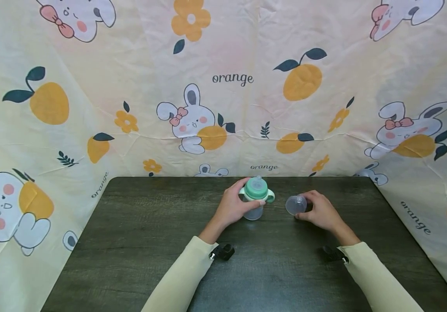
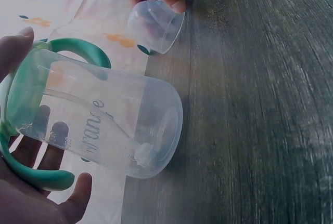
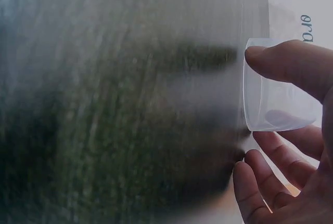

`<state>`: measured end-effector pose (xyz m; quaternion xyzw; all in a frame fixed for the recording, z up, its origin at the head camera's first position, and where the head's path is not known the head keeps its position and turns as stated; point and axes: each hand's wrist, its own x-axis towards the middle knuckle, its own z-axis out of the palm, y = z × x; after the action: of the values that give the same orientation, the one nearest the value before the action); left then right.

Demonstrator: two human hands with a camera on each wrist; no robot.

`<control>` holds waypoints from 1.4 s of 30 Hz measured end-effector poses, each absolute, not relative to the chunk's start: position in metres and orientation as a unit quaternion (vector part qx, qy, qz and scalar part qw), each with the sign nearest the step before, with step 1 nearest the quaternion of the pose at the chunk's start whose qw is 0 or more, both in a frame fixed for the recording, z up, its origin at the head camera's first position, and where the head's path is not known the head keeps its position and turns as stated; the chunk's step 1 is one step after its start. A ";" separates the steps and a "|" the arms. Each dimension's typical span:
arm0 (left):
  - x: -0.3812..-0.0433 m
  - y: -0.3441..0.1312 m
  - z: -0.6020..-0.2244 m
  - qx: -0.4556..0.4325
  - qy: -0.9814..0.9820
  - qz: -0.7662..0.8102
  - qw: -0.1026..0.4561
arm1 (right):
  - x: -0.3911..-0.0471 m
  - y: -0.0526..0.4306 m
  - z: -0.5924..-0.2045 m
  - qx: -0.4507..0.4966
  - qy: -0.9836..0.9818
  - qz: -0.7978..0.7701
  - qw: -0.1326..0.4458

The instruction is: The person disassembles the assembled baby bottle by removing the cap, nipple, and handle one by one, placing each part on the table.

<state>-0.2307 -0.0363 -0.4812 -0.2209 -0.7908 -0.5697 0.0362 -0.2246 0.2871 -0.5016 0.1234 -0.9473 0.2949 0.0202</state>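
Bottle (image 1: pixel 256 189) seems light, best held by the collar (image 1: pixel 255 196) the left hand (image 1: pixel 233 204) grips; at its three o'clock, right hand (image 1: pixel 320 212) pinches cap (image 1: pixel 295 205).

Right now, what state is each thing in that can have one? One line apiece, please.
Bottle: upright, no liquid visible inside
Green lid: on the bottle, spout uncovered
Straw end: inside the bottle, near the bottom
Clear cap: off the bottle, open end down
Left hand: gripping the bottle near its lid
Right hand: holding the clear cap
Cloth: hung up, creased
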 end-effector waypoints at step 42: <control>-0.232 -0.037 -0.480 -0.227 -0.803 -0.548 0.049 | -0.209 0.164 -0.435 0.202 -0.899 0.352 0.162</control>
<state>-0.2320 -0.0369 -0.4803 -0.2274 -0.8033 -0.5483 0.0488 -0.2085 0.1641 -0.4349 0.2022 -0.8994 0.3522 0.1617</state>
